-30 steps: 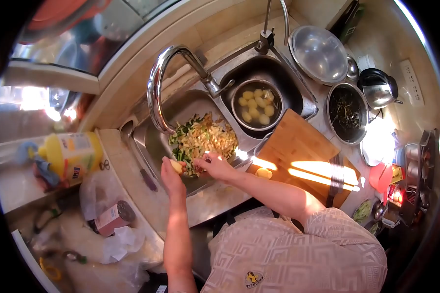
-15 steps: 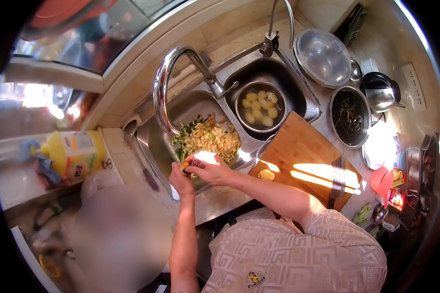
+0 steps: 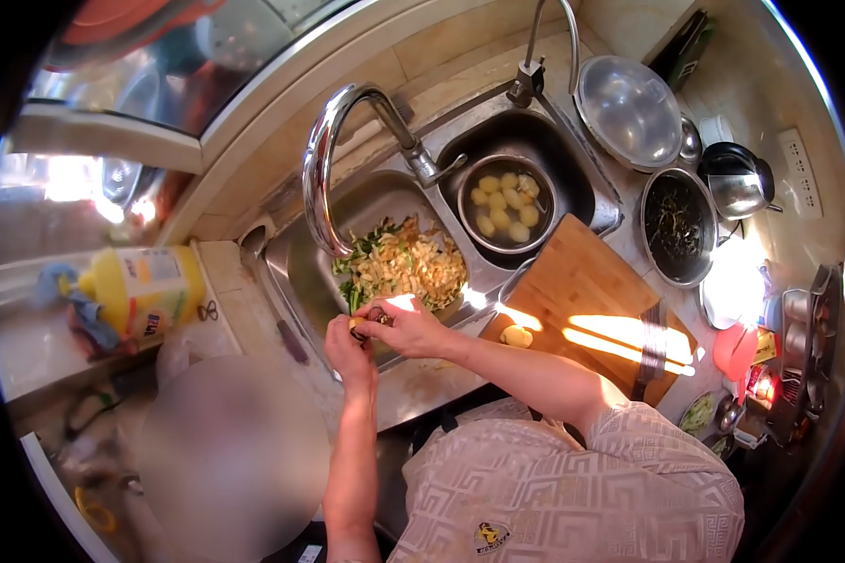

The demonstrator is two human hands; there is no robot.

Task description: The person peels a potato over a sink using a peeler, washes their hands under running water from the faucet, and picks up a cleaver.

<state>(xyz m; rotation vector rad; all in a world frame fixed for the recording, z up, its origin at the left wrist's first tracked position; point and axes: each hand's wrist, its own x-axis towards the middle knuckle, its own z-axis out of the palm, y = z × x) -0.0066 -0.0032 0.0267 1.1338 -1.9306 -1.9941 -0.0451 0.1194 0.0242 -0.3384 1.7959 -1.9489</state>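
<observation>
Over the near edge of the left sink basin (image 3: 302, 272), my left hand (image 3: 350, 352) is closed around a small yellowish potato (image 3: 356, 325). My right hand (image 3: 411, 328) meets it there, fingers bent around a small dark object (image 3: 379, 316) mostly hidden by them; I cannot make out its kind. Just beyond both hands lies a heap of pale peelings and green scraps (image 3: 408, 267) in the basin. Peeled potatoes (image 3: 502, 199) sit in water inside a metal pot (image 3: 466, 225) in the right basin. Another peeled piece (image 3: 515, 336) rests on the wooden cutting board (image 3: 582, 272).
A chrome faucet (image 3: 317, 169) arches over the left basin. A knife (image 3: 650, 352) lies across the board's right end. Farther right are a bowl of dark leafy stuff (image 3: 676, 225) and a large metal lid (image 3: 629, 113). A yellow bottle (image 3: 155, 291) lies at left.
The view has shifted slightly, so the sink and board appear a little to the right. Both hands stay together over the basin edge, with the right fingers moved slightly against the potato.
</observation>
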